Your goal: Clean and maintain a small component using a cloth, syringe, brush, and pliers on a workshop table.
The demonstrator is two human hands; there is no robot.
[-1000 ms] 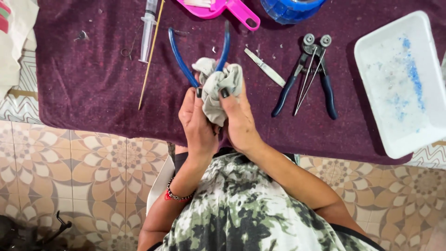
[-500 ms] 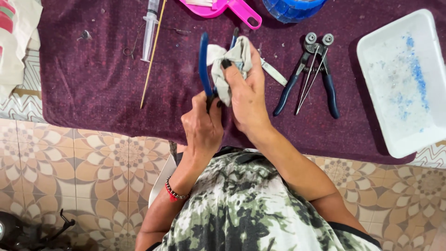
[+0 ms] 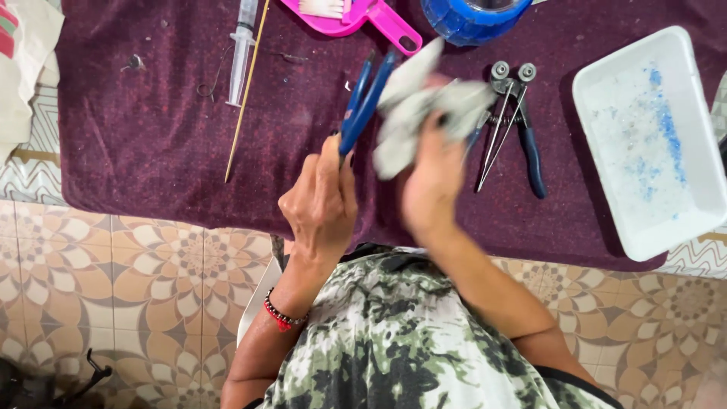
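My left hand (image 3: 322,201) grips blue-handled pliers (image 3: 366,102), handles pointing up and away over the purple cloth (image 3: 136,144). My right hand (image 3: 433,189) presses a crumpled grey rag (image 3: 413,106), blurred, just right of the pliers.

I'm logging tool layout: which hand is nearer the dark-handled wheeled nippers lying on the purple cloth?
Right. The right hand, holding a grey rag, is just beside the nippers; the left hand, gripping blue-handled pliers, is farther off.

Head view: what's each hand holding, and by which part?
Left hand holds the blue-handled pliers at the lower ends of the handles. Right hand grips a bunched grey-white rag from below; blurred, so exact finger placement is unclear.
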